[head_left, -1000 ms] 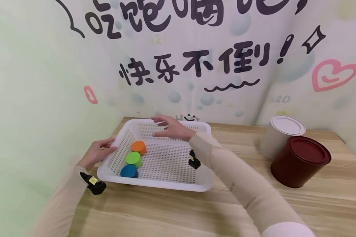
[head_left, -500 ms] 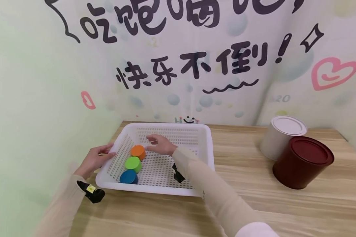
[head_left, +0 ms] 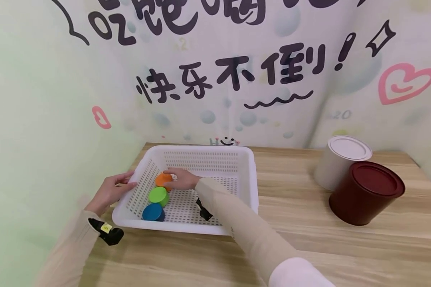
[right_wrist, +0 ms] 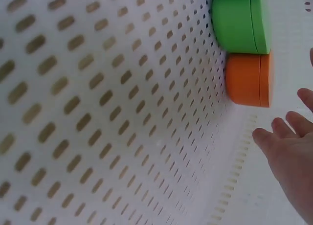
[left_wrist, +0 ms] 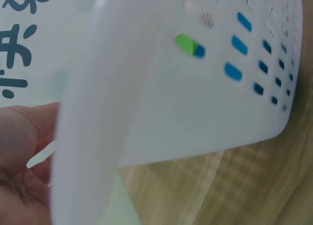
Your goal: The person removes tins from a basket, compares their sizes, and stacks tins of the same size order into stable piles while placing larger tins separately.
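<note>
A white perforated plastic basket sits on the table. Along its left wall stand three small round lidded containers in a row: orange, green and blue. My left hand holds the basket's left rim, with the rim hiding part of the fingers in the left wrist view. Inside the basket, my right hand reaches over the orange container, thumb and fingers spread on either side of it. In the right wrist view the relaxed fingertips show a gap from the orange container's side.
At the right on the wooden table stand a white lidded can and a dark red lidded can, close together. A printed cloth wall rises behind the table, and a pale green wall borders it on the left.
My right hand has come down and left from above the basket's back part to the orange container. The left hand keeps its place at the rim. The view has shifted slightly.
</note>
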Demonstrator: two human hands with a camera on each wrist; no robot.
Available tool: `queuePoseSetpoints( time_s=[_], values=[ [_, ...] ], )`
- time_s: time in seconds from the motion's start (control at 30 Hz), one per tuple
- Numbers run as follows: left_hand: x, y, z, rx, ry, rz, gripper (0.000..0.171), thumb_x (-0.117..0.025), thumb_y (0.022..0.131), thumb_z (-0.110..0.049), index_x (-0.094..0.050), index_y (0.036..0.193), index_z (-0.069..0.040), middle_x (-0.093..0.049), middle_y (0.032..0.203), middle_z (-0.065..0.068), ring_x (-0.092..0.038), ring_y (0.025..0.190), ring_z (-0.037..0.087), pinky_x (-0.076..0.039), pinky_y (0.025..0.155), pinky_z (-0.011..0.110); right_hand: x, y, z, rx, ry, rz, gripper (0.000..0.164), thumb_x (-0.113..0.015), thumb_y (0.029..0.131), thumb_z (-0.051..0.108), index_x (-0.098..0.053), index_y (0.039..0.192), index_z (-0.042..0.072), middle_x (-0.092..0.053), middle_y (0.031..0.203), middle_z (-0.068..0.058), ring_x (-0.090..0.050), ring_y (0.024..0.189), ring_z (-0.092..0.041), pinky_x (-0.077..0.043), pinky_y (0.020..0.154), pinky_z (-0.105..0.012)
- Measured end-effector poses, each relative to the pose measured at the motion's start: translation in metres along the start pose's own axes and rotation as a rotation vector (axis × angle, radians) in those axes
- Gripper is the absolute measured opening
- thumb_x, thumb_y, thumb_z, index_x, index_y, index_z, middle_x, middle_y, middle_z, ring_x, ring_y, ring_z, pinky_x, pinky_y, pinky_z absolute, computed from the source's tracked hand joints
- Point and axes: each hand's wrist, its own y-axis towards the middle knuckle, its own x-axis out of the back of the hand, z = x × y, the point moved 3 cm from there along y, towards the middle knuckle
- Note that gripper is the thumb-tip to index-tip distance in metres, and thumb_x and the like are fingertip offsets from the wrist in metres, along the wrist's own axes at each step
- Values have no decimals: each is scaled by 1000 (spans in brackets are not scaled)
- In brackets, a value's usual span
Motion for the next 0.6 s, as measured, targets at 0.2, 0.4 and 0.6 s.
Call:
queuePoseSetpoints(
  time_s=[0.2,0.4,0.6],
  values=[
    [-2,-6,-11,28,-13,6,62,-54,90,-32,-26,141,-9,-45,116,23,-54,87,27,-50,69,29,-3,8,3,-6,-32,15,50,-52,92,23,-37,137,7,-24,145,-8,-25,131,-20,-24,104,-30],
    [-1,-5,-10,29,4,-6,62,-54,90,-31,-27,141,-8,-47,115,23,-54,86,26,-50,69,28,-5,11,4,19,-77,2,47,-53,91,17,-40,134,4,-40,136,-8,-40,119,-17,-33,97,-24],
    [0,-6,-10,25,8,-8,61,-53,90,-30,-27,141,-8,-46,114,23,-54,86,26,-51,68,29,-6,14,5,40,-88,-56,41,-55,89,15,-48,128,4,-54,119,-6,-48,93,-13,-39,80,-18]
  ],
)
